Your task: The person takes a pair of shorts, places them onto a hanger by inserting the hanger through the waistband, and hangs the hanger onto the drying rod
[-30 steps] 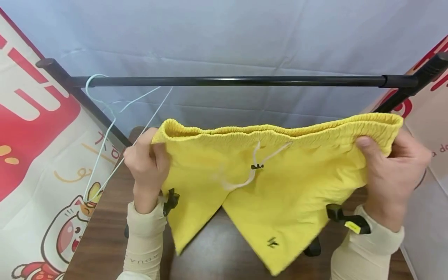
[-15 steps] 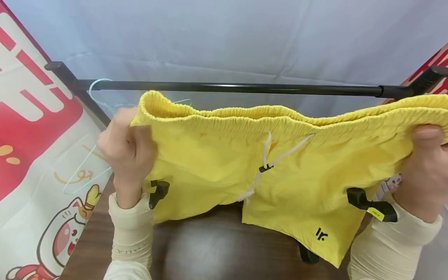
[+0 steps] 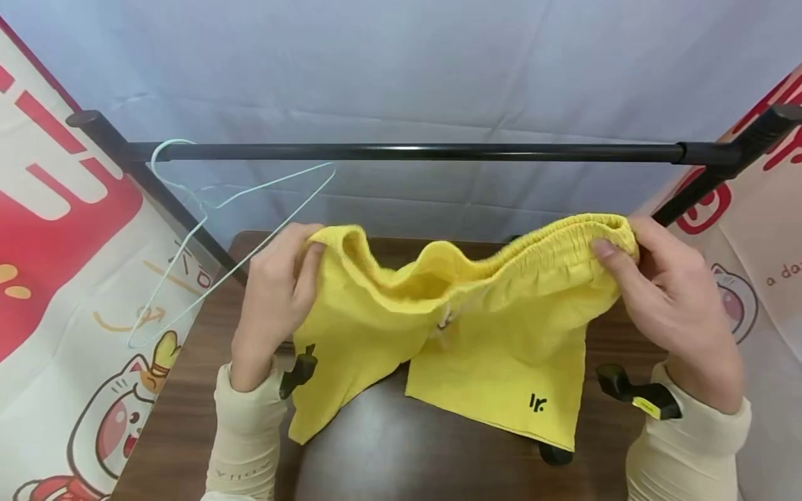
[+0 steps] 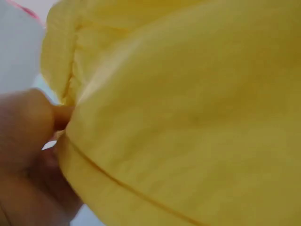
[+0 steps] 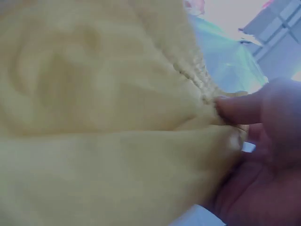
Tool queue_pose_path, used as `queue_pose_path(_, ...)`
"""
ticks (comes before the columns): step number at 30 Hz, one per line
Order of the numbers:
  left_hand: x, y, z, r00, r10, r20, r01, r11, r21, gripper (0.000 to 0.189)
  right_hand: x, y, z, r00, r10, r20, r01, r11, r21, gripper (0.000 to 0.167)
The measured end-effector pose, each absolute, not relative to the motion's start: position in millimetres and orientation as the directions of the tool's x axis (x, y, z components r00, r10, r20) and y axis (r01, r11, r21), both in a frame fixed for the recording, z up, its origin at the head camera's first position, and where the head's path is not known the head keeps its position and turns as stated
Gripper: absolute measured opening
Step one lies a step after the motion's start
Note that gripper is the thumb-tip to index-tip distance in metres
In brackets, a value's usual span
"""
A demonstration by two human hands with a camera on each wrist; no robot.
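We drew left hand (image 3: pixel 276 296) and right hand (image 3: pixel 679 299) closer, pinching drawstring shorts (image 3: pixel 495 369) by the waistband (image 3: pixel 539 264), likely so it gaped.

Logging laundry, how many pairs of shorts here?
1: the shorts, held by the waistband between left hand and right hand, over the table. Any behind them would be hidden.

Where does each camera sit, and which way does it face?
Head: on the person's head, facing forward and down at the yellow shorts and black rail; left hand, right hand and cream sleeves show.
Left wrist: worn there, facing the left hand's grip; part of that hand shows.
Right wrist: worn there, facing the right hand's grip; part of that hand shows.
Shared: both wrist views show the yellow shorts close up.
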State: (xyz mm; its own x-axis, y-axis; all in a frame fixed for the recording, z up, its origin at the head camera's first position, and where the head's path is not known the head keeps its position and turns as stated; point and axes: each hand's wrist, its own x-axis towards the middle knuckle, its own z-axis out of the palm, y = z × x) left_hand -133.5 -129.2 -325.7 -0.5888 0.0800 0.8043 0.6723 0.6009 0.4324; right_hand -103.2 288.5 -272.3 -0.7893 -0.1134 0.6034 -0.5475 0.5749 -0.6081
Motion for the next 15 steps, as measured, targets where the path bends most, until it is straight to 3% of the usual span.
queue_pose_path(4,-137.5,-137.6,-333.9,-0.667,0.081,0.740,0.609,0.631,0.480,0.017,-106.2,288.3,-283.3,-0.851,-0.076,0.520,-0.511,0.346,-0.787,0.024)
queue_pose_path(7,-139.7,-143.6,-339.2,-0.696,0.074,0.714,0.587,0.631,0.507,0.015,-109.0,284.2,-293.5,-0.868,0.004,0.497,-0.480,0.258,-0.839,0.020)
queue_pose_path(12,-140.4,-147.7,-349.3,-0.741,0.102,0.663,0.554,0.651,0.519,0.020,-114.8,270.7,-301.3,-0.876,0.085,0.475,-0.400,0.422,-0.814,0.024)
queue_pose_path(15,-141.5,-149.0,-355.0,-0.772,0.093,0.629,0.516,0.669,0.534,0.020,-118.9,265.6,-302.2,-0.894,0.098,0.438,-0.355,0.441,-0.824,0.030)
